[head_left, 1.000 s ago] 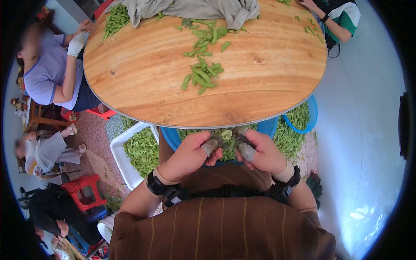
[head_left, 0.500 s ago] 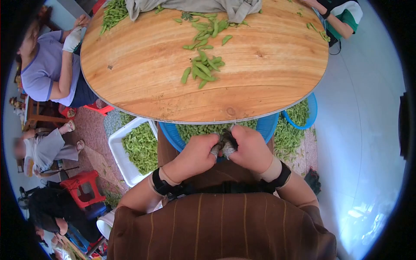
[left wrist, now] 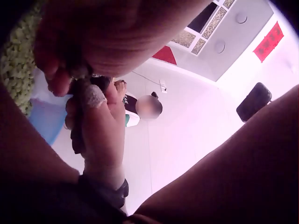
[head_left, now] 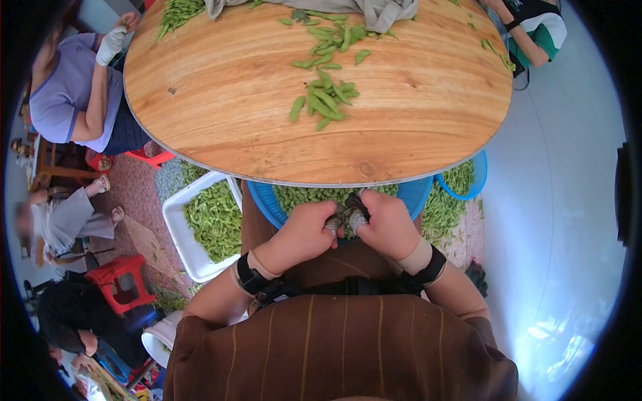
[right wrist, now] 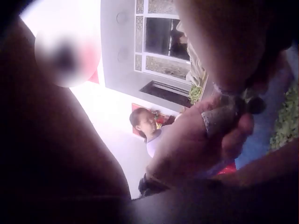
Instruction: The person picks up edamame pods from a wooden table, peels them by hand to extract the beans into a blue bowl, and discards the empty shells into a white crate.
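In the head view my left hand and right hand meet just below the table edge. Their fingers curl inward, with the thumbs side by side, and pinch a small soybean pod mostly hidden between the fingertips. Grey, rough wrapping covers both thumbs; the right thumb's wrapping shows in the left wrist view, the left one's in the right wrist view. Under the hands, partly beneath the table, stands a blue basin holding many shelled green beans.
On the round wooden table lie loose pods and a grey cloth. A white tray of green pods stands left, a blue basket right. People sit around; a red stool is at lower left.
My hands have drawn closer together and turned inward, and the thumbs now nearly meet. The pale green piece seen between them earlier is mostly covered. The head view has shifted slightly.
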`<state>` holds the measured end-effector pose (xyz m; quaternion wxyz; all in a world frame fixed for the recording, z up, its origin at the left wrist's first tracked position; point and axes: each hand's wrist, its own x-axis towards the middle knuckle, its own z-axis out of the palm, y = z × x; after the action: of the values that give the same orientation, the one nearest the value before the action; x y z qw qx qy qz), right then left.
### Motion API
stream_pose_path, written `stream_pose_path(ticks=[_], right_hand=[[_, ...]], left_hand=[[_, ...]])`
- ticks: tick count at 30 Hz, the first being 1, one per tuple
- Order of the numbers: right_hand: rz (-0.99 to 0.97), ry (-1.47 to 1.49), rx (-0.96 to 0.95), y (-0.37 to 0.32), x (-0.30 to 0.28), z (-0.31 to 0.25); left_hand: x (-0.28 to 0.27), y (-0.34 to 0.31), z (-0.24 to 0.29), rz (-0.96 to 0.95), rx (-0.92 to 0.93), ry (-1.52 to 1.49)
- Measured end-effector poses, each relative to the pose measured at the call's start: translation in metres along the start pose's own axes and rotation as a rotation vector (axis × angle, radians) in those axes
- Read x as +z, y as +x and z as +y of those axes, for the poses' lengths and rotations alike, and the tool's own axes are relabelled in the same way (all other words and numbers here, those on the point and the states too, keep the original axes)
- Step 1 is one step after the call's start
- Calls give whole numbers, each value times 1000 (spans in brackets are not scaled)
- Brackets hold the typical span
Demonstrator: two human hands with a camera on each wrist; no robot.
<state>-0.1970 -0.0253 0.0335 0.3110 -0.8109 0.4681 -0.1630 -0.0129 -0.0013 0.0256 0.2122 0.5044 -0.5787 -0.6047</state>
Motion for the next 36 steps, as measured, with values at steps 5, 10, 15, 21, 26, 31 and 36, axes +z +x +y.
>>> stream_pose_path(ticks=[5,10,15,21,26,31,36], right_hand=[[27,16,-65,-1,-4,5],[-301,-42,-83,4,-33,-13],[-300,-33,-131,26,-48,-24],[-118,29,-62,45,-58,-41],[361,-232,-168,84,-53,-40],[284,-345,-127,89,-45,-28],[149,403,150,58,-49,-46]], left_hand=[[-17,-11,-11,106,3,185],[-48,-49,-55,451,10,504],[-73,-89,-95,570,-269,775],[-80,-95,-71,585,-167,678],[-67,-68,-21,386,30,203],[-60,-32,7,217,217,15],[-45,-4,38,184,159,-391]])
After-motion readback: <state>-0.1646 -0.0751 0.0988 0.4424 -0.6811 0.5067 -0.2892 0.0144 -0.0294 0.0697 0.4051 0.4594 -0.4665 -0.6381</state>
